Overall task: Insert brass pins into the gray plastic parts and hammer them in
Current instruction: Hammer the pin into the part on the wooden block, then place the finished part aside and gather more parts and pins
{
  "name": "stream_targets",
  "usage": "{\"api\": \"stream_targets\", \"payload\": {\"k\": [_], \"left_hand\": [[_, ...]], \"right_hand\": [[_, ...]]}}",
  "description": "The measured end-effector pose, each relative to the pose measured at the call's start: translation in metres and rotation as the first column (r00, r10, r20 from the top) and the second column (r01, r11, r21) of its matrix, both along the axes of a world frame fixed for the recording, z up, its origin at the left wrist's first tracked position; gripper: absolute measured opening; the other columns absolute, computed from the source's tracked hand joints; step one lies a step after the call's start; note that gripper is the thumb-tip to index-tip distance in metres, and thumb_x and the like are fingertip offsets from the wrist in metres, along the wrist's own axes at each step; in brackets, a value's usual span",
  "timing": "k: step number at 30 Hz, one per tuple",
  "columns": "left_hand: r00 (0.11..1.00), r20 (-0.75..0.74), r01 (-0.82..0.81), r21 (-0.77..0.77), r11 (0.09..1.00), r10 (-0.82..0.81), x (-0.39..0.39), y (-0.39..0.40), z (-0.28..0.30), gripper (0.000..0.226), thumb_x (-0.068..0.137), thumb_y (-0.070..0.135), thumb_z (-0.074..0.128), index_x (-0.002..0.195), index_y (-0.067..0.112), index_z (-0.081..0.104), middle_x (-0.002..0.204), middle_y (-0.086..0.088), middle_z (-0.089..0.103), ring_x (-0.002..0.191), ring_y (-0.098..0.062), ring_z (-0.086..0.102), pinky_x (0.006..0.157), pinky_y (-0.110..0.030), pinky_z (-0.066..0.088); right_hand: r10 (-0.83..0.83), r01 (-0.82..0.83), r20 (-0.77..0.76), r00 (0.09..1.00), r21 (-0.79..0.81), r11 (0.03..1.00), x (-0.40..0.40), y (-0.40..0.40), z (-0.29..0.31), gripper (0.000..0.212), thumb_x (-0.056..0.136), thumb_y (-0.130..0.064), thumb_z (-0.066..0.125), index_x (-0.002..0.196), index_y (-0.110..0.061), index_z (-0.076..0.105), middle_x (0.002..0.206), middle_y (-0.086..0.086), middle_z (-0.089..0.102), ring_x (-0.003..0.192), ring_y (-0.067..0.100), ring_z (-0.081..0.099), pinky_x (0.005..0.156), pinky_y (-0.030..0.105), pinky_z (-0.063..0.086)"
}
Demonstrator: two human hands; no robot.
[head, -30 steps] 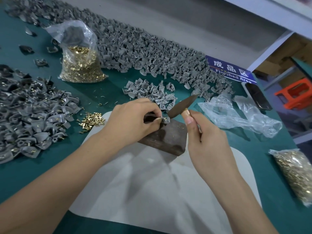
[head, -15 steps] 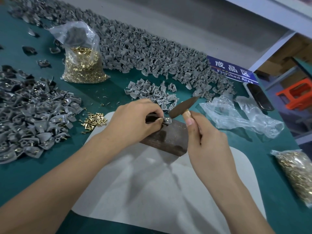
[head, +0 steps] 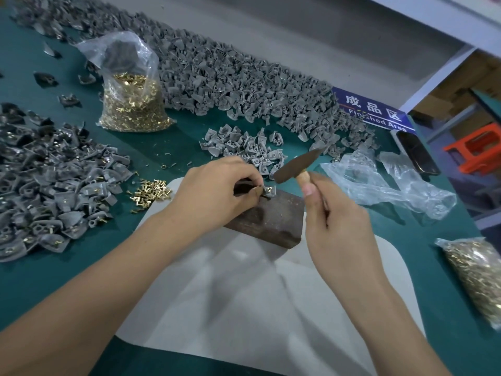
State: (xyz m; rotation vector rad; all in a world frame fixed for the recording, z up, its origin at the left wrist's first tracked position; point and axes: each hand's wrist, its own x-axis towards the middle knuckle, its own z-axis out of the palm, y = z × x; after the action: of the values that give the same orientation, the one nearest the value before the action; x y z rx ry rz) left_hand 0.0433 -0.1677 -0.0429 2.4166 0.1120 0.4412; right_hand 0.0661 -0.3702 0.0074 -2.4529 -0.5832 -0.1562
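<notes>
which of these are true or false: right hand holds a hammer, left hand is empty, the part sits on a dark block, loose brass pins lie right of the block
1. The right hand holds a hammer: true.
2. The left hand is empty: false, its fingers pinch a gray part.
3. The gray part sits on a dark block: true.
4. The loose brass pins lie right of the block: false, they lie to its left, on the green table.
</notes>
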Motion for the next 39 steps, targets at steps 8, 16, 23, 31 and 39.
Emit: {"api": "stream_targets", "payload": {"k": [8, 16, 23, 31, 39], "left_hand": [[1.0, 0.023, 0.004, 0.004, 1.0, -0.004, 0.0, 0.001, -0.001, 0.005, 0.087, 0.039, 0.068, 0.092, 0.041, 0.069, 0.096, 0.021, 0.062, 0.09, 0.0, 0.055, 0.064, -0.021, 0.039], [0.999, 0.028, -0.016, 0.003, 1.0, 0.016, 0.001, 0.001, -0.001, 0.003, 0.088, 0.042, 0.069, 0.091, 0.042, 0.068, 0.095, 0.022, 0.062, 0.09, 0.001, 0.055, 0.067, -0.028, 0.041], [1.0, 0.021, -0.019, -0.016, 1.0, 0.019, 0.0, -0.001, -0.001, 0.005, 0.089, 0.045, 0.065, 0.093, 0.043, 0.067, 0.097, 0.025, 0.062, 0.092, 0.002, 0.054, 0.071, -0.03, 0.042], [0.998, 0.023, -0.056, 0.018, 0.998, 0.056, -0.007, -0.003, 0.01, 0.005, 0.09, 0.04, 0.065, 0.094, 0.039, 0.069, 0.101, 0.02, 0.063, 0.099, -0.001, 0.056, 0.075, -0.029, 0.044], [0.886, 0.183, -0.428, -0.035, 0.903, 0.426, -0.079, 0.082, 0.025, 0.007, 0.084, 0.038, 0.065, 0.088, 0.032, 0.066, 0.093, 0.021, 0.06, 0.094, -0.009, 0.055, 0.075, -0.033, 0.043]], "right_hand": [[-0.011, 0.009, 0.037, 0.999, 0.039, 0.999, 0.006, 0.002, 0.004, 0.034, 0.107, -0.052, 0.035, 0.119, -0.036, 0.062, 0.064, -0.014, 0.052, 0.062, 0.013, 0.05, 0.057, 0.032, 0.041], [-0.012, 0.012, -0.036, 0.999, -0.025, 1.0, 0.004, -0.003, -0.002, 0.029, 0.107, -0.055, 0.034, 0.111, -0.039, 0.058, 0.064, -0.016, 0.052, 0.061, 0.013, 0.048, 0.054, 0.039, 0.041], [-0.21, 0.368, -0.43, 0.878, 0.326, 0.871, 0.032, -0.012, -0.026, 0.028, 0.108, -0.026, 0.049, 0.096, -0.008, 0.066, 0.07, 0.003, 0.062, 0.049, 0.013, 0.054, 0.046, 0.029, 0.047], [-0.412, 0.364, -0.103, 0.905, -0.312, 0.878, 0.038, -0.01, -0.039, 0.028, 0.104, -0.044, 0.051, 0.101, -0.027, 0.073, 0.101, 0.01, 0.064, 0.098, 0.034, 0.061, 0.069, 0.035, 0.039], [-0.001, 0.011, 0.15, 0.989, -0.067, 0.998, 0.007, 0.063, -0.008, 0.015, 0.101, -0.029, 0.056, 0.098, -0.028, 0.07, 0.092, -0.008, 0.066, 0.086, 0.014, 0.055, 0.069, 0.033, 0.039]]}}
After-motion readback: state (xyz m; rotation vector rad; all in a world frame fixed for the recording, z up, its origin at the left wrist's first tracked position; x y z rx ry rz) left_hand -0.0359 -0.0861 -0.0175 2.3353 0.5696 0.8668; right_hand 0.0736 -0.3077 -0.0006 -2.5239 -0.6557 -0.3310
